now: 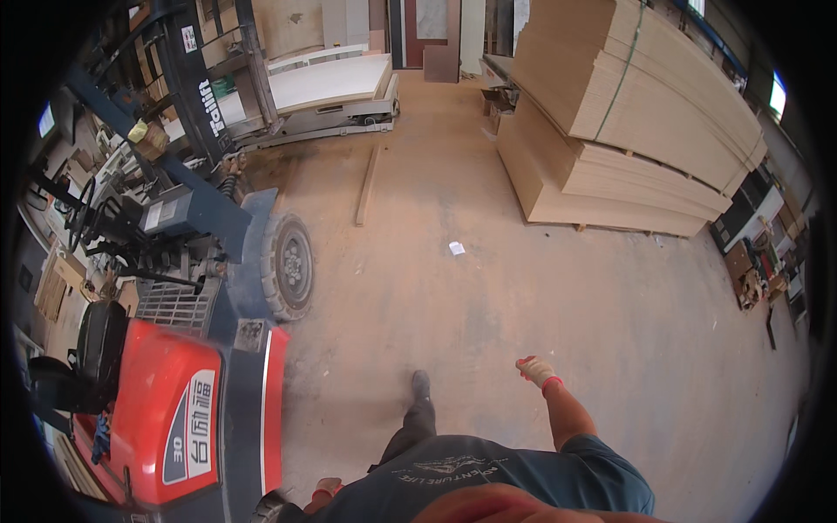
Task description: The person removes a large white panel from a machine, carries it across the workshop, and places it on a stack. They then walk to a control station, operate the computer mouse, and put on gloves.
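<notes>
My right hand hangs out in front over the floor in a pale work glove with red at the fingertips and cuff. Its fingers are curled in, with nothing seen in them. At the lower edge, close against my body, my left hand shows only in part, also gloved. Its fingers are too hidden to read. The red and dark blue forklift stands at my left, nearest to that hand. One dark shoe is stepped forward on the concrete floor.
Tall stacks of brown boards stand at the far right. A wooden strip and a white scrap lie on the dusty floor. White panels rest on a low lift table at the back left. Boxes sit along the right side.
</notes>
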Demonstrator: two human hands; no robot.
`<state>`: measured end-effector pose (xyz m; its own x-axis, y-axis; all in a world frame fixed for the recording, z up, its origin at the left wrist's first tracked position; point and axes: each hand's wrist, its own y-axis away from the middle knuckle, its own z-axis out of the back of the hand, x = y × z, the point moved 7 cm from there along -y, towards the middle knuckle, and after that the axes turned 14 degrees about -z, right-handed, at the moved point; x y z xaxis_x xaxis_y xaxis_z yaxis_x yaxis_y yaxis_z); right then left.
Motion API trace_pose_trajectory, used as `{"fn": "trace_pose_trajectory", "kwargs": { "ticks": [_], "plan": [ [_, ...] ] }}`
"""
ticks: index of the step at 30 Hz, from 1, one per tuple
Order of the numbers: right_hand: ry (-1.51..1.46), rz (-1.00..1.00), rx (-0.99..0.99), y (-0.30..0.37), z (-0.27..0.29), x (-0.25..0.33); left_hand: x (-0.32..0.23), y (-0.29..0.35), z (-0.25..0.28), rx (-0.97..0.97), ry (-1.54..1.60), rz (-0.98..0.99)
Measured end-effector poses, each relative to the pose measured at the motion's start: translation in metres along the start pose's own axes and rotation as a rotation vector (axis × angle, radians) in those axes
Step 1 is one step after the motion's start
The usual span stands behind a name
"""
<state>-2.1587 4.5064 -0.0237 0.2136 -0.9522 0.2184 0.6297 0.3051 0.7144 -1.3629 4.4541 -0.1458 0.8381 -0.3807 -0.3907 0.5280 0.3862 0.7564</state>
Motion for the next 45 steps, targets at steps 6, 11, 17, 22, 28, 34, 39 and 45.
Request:
{"fn": "trace_pose_trajectory", "kwargs": {
  "ticks": [6,11,17,22,28,34,39,45],
  "plan": [
    [0.063,-0.190,0.258,-0.057,0.024,0.082,-0.140,-0.291,0.293,-0.039,0.288,-0.282],
    [-0.025,-0.416,0.461,-0.129,0.043,0.074,-0.290,-0.468,0.625,-0.480,1.147,-0.232],
    [-0.169,-0.557,0.530,-0.333,0.096,0.149,-0.375,-0.640,0.846,-0.487,1.154,-0.414],
    [0.871,0.467,0.241,-0.502,0.232,0.380,-0.321,-0.671,0.856,-0.296,0.840,0.256],
    [-0.419,0.031,0.156,-0.722,0.529,0.747,-0.288,-0.742,0.910,-0.015,0.337,0.106],
    [-0.519,0.078,0.178,-0.867,0.623,0.945,-0.383,-0.989,1.155,-0.299,-0.109,-0.408],
    [-0.009,-0.212,0.420,-0.914,0.602,0.890,-0.547,-1.234,1.473,-0.230,0.318,-0.265],
    [-0.165,-0.544,0.553,-1.022,0.654,0.893,-0.783,-1.401,1.805,-0.522,0.154,-0.423]
  ]
}}
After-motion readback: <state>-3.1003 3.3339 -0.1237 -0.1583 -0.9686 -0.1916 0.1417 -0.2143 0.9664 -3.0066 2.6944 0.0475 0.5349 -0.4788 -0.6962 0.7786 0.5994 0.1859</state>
